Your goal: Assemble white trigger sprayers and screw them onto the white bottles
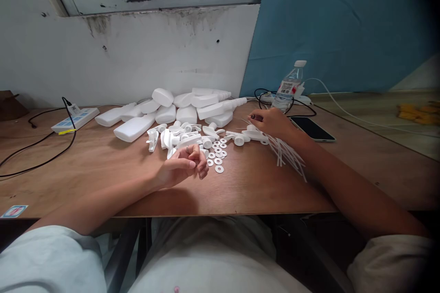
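My left hand (184, 165) hovers above the near side of the table, palm turned inward. Its fingers are loosely curled and apart from the thumb, with nothing visible in them. Just behind it lies a pile of white trigger spray heads (185, 139), and white ring washers (219, 169) are scattered to its right. My right hand (273, 121) is over a bundle of thin white plastic tubes (283, 153), fingers closed at the bundle's far end. What the fingertips grip, if anything, is hidden. Under my right wrist, the tubes fan out toward me.
White flat bottles (134, 128) are heaped against the wall. At the right stand a clear water bottle (287, 89) and a phone (312, 128) lying flat, with cables around. A power strip (77, 120) sits at the left, its black cord crossing the table.
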The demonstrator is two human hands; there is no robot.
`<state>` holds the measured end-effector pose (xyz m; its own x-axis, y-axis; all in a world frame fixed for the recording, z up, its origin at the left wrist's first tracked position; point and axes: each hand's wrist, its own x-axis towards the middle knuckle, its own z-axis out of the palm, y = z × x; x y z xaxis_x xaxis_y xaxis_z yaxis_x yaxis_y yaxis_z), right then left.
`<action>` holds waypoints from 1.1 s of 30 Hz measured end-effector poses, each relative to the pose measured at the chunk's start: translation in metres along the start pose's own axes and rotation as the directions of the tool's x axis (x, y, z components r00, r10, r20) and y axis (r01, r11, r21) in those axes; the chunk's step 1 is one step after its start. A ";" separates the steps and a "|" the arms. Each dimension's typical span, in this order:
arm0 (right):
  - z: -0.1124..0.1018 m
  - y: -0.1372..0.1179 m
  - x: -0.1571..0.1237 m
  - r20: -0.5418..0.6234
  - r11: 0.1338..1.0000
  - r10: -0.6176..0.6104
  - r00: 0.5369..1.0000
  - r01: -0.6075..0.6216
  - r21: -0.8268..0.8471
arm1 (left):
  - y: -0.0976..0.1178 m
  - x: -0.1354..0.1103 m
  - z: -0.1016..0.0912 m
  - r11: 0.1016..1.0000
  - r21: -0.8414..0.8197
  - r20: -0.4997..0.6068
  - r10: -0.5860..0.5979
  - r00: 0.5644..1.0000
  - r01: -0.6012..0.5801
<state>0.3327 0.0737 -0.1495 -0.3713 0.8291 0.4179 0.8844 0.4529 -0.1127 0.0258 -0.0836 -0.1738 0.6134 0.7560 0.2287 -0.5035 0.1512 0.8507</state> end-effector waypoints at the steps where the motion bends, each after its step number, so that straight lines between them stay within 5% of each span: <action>1: 0.000 0.000 0.000 -0.001 1.000 0.001 1.000 -0.001 -0.001 | 0.000 0.000 0.000 1.000 0.001 0.010 -0.003 1.000 0.003; 33: 0.002 0.002 -0.001 0.007 1.000 -0.014 1.000 0.014 0.017 | -0.003 -0.001 0.001 0.994 0.106 -0.090 0.031 0.995 -0.022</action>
<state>0.3339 0.0746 -0.1520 -0.3859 0.8249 0.4131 0.8741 0.4702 -0.1222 0.0271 -0.0860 -0.1757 0.5401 0.8145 0.2117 -0.4494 0.0664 0.8909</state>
